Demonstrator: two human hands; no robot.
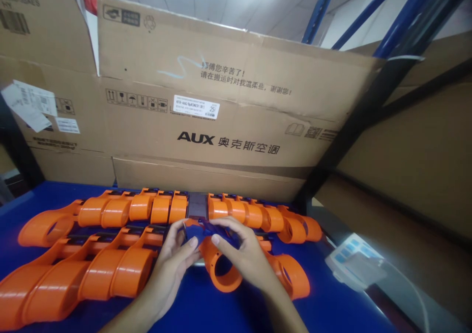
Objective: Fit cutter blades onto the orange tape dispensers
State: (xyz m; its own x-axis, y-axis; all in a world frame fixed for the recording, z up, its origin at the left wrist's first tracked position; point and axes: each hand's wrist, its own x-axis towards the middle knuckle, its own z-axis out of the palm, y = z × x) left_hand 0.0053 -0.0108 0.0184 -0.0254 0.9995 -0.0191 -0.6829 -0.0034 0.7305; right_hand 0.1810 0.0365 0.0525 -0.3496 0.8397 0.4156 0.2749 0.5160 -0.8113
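At lower centre of the frame both hands meet over one orange housing (221, 269) that stands on the blue bench (206, 308), its round opening facing the camera. The left hand (173, 264) wraps the housing's left side, and its thumb presses toward a small blue part (195, 232) on top; the right hand (245, 257) covers the right side, with its fingers (228, 225) curled over that same blue part. Both hands are closed on the work — neither is open — though how firmly the blue part is seated I cannot tell, since the fingers hide its edges. The main risk, as I judge it, is the blue part going in crooked: the two thumbs push from opposite sides, and uneven pressure could tilt it or pop it loose. A slip could also send the housing sideways into the front row of housings (92, 269) just left of it, or into the one (291, 274) close on the right — they lie packed edge to edge, so one knock could shift several. The back row (165, 208), near the carton (228, 107), is farther off and safer. The pale device (354, 264) at lower right sits near the bench edge, clear of the hands.
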